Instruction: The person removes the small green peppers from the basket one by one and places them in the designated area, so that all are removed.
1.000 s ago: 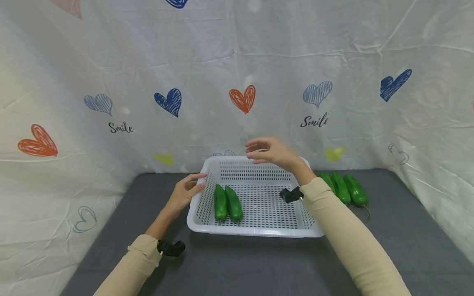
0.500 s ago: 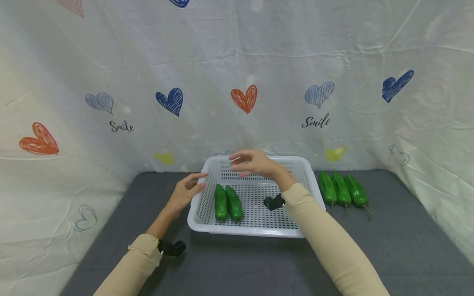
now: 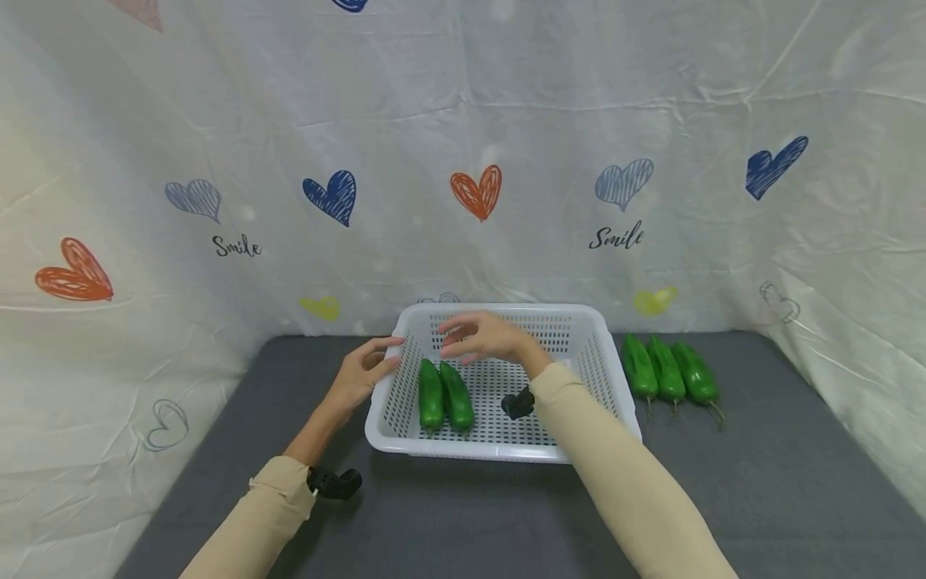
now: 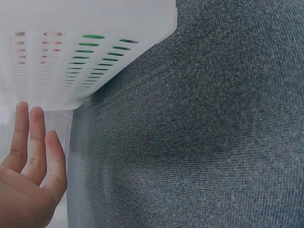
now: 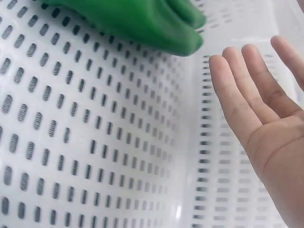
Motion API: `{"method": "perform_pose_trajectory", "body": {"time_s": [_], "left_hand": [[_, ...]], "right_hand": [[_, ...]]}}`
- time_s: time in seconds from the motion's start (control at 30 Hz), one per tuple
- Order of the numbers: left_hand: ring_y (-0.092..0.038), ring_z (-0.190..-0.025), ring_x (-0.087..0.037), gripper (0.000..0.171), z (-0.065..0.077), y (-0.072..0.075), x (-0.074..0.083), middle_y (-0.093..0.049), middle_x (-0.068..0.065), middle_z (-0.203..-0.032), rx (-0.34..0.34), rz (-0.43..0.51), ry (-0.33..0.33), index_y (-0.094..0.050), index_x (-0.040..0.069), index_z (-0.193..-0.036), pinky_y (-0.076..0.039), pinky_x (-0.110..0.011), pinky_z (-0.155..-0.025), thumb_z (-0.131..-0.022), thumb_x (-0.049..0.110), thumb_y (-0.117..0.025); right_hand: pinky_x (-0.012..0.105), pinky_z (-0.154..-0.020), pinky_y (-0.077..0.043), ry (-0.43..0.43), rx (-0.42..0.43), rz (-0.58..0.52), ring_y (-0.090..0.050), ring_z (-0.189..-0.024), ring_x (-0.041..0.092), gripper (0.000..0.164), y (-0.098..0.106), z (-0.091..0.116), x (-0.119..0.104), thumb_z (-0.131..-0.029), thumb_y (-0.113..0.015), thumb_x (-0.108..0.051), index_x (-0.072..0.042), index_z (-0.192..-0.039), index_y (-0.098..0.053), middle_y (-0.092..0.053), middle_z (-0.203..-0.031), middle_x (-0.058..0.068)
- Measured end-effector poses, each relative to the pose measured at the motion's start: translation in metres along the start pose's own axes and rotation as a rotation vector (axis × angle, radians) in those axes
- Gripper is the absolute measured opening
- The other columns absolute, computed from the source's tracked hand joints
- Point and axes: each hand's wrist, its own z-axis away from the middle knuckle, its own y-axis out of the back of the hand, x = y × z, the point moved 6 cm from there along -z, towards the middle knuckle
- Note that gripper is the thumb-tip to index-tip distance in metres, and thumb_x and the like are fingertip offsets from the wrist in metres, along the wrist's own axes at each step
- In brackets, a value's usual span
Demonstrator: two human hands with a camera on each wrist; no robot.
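A white plastic basket (image 3: 506, 456) with slotted walls holds two green peppers (image 3: 456, 398), lying side by side near its left wall. My left hand (image 3: 359, 376) is at the basket's left rim, fingertips touching it. In the left wrist view, three fingers (image 4: 34, 142) of that hand extend nearly straight beside the outer wall. Above the basket's inside, just behind the peppers, hovers my right hand (image 3: 488, 336), holding nothing. The right wrist view shows its fingers (image 5: 228, 90) spread and apart from the peppers (image 5: 137, 21).
Three more green peppers (image 3: 665, 370) lie in a row on the dark grey tablecloth (image 3: 767, 474), right of the basket. Behind the table hangs a white cloth (image 3: 405, 121) printed with hearts. Black wrist cameras (image 3: 333, 484) sit on both wrists.
My right hand has moved left and lower, from above the basket's back rim to near the peppers inside. The left hand and the basket have stayed in place.
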Motion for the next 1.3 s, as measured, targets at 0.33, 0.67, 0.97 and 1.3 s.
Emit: {"method": "perform_pose_trajectory", "body": {"time_s": [0.33,0.67,0.97,1.3], "left_hand": [[-0.067,-0.102,-0.034,0.045,-0.013,0.002,-0.032,-0.061,-0.026,-0.129,0.025,-0.012,0.014,-0.055,0.010,-0.146,-0.057,-0.042,-0.075,-0.103,0.023,-0.065],[-0.067,-0.102,-0.035,0.045,-0.012,0.004,-0.031,-0.061,-0.026,-0.129,0.030,-0.029,0.006,-0.056,0.010,-0.144,-0.057,-0.043,-0.075,-0.103,0.025,-0.065],[-0.067,-0.101,-0.035,0.045,-0.010,0.004,-0.030,-0.060,-0.027,-0.130,0.021,-0.019,0.019,-0.055,0.009,-0.146,-0.057,-0.042,-0.074,-0.104,0.022,-0.064],[-0.068,-0.099,-0.035,0.042,-0.003,0.001,-0.010,-0.061,-0.029,-0.126,0.010,-0.024,0.030,-0.054,0.002,-0.144,-0.057,-0.043,-0.075,-0.104,0.013,-0.062]], "right_hand": [[0.047,-0.088,-0.054,-0.093,-0.032,0.090,-0.063,-0.112,0.026,0.062,-0.009,-0.007,0.025,-0.085,-0.085,-0.011,0.000,-0.141,-0.058,-0.057,-0.136,0.023],[0.041,-0.085,-0.055,-0.157,-0.022,0.167,-0.060,-0.116,0.026,0.061,-0.015,-0.007,0.033,-0.081,-0.089,-0.011,-0.007,-0.137,-0.063,-0.059,-0.134,0.015],[0.041,-0.077,-0.057,-0.172,0.012,0.185,-0.060,-0.114,0.026,0.052,-0.019,-0.011,0.037,-0.080,-0.089,-0.008,-0.010,-0.128,-0.070,-0.062,-0.128,0.013],[0.041,-0.080,-0.057,-0.163,0.058,0.116,-0.059,-0.115,0.026,0.050,-0.014,-0.008,0.040,-0.081,-0.087,-0.005,-0.006,-0.128,-0.071,-0.063,-0.125,0.011]]}}
